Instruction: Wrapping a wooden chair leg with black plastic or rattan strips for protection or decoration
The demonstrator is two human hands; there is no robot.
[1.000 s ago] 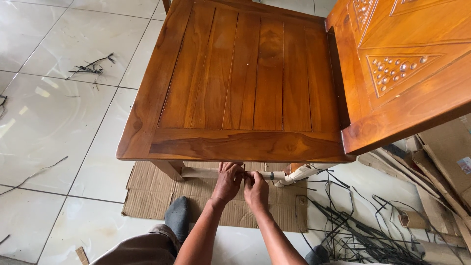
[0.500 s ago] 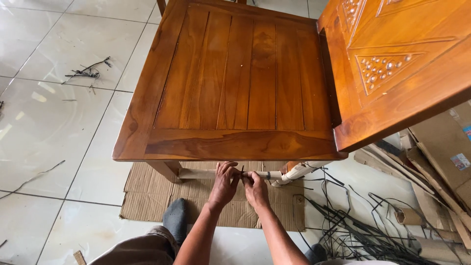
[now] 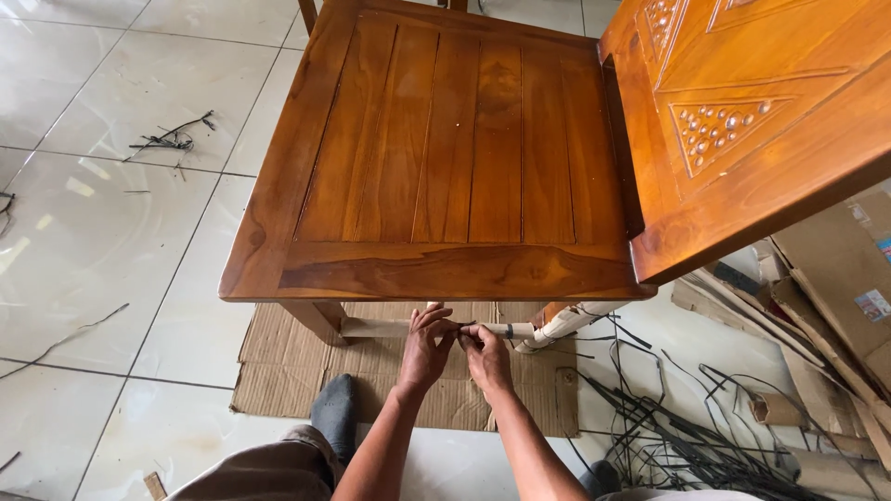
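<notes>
left hand (image 3: 425,348) and right hand (image 3: 486,354): fingertips pinched together on a thin dark strap (image 3: 461,325) at the paper-wrapped rung (image 3: 380,327), over flat cardboard (image 3: 278,371); above, wooden chair seat (image 3: 455,148).

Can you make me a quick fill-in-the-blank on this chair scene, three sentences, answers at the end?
1. Both hands, left hand and right hand, meet at the paper-wrapped rail below the chair's ____.
2. The wooden chair stands on a flat sheet of ____.
3. Loose black strips lie on the tiled ____.
Answers: seat; cardboard; floor
</notes>
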